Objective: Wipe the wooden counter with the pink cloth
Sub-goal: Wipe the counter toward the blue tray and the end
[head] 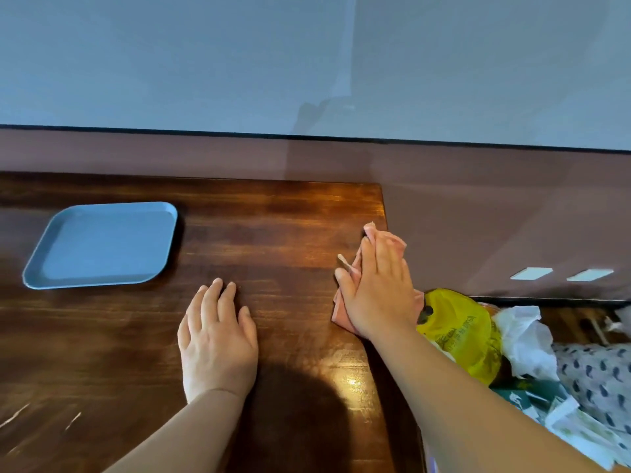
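Dark polished wooden counter [273,233] against a grey wall, rectangular blue plastic tray [100,245] at its left.

Left hand [216,339] rests flat, fingers relaxed; right hand [379,288] presses straight fingers onto the crumpled pink cloth [341,310] beneath it, near the counter's right edge.

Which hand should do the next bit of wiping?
The right hand. It already presses flat on the pink cloth near the counter's right edge. The left hand lies bare on the wood, apart from the cloth, and would have to reach over first.
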